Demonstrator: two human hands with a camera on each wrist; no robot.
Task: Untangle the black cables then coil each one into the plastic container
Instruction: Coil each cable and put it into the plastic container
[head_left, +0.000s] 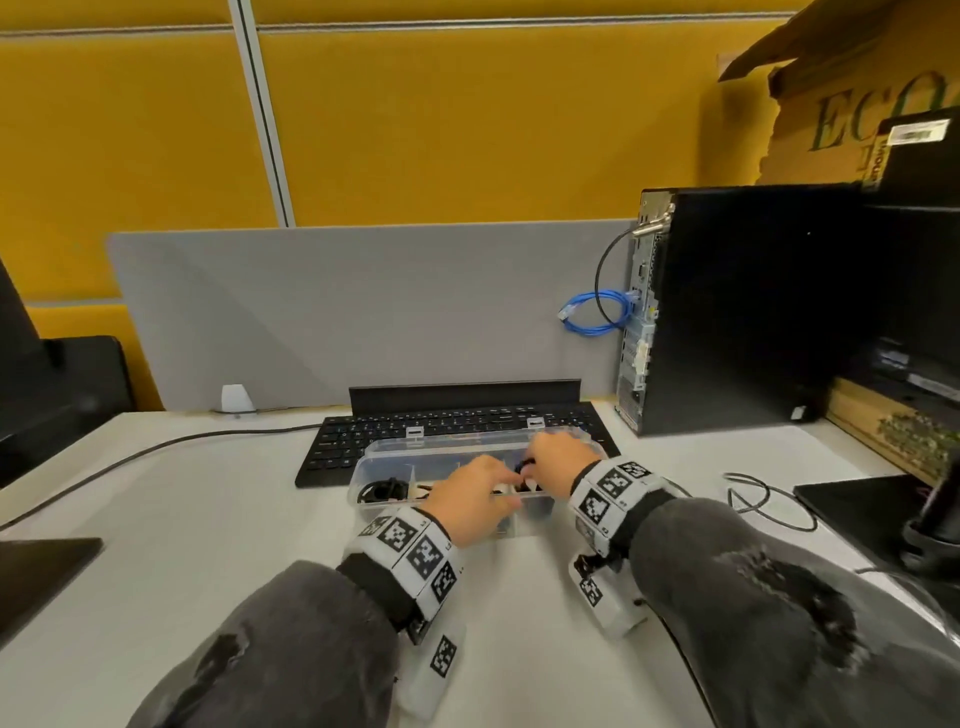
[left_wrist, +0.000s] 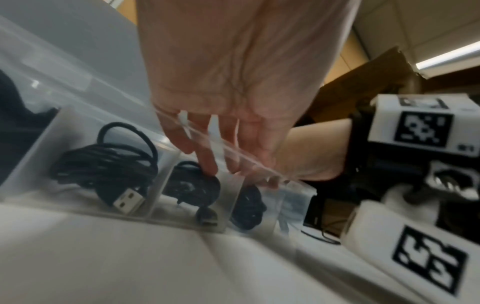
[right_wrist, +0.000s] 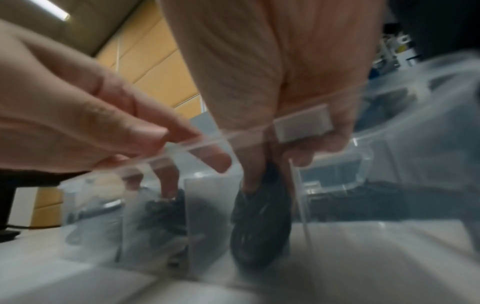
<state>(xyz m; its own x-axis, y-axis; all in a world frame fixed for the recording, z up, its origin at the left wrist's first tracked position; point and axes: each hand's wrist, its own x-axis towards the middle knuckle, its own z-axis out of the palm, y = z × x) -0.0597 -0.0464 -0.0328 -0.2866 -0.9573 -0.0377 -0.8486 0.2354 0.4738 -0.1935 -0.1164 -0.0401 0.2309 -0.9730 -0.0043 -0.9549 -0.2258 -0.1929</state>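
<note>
A clear plastic container with divided compartments is seen near the middle of the white counter, just in front of a black keyboard, as black cables are packed into it. The left hand is reached over the near wall, fingers extended downward, one fingertip pressed onto a coiled cable in a middle compartment. The right hand is dipped into the next compartment toward the right end, its fingers pinched on another dark coil that is stood on edge against a divider. A further coiled cable with a flat plug is already lodged in a compartment to the left. The step in hand appears to be the seating of the last coils. The next move is judged to call for each coil to be pushed flat below the rim and released slowly, since springy loops could pop out. A thin loose cable is seen by the right edge of the counter.
</note>
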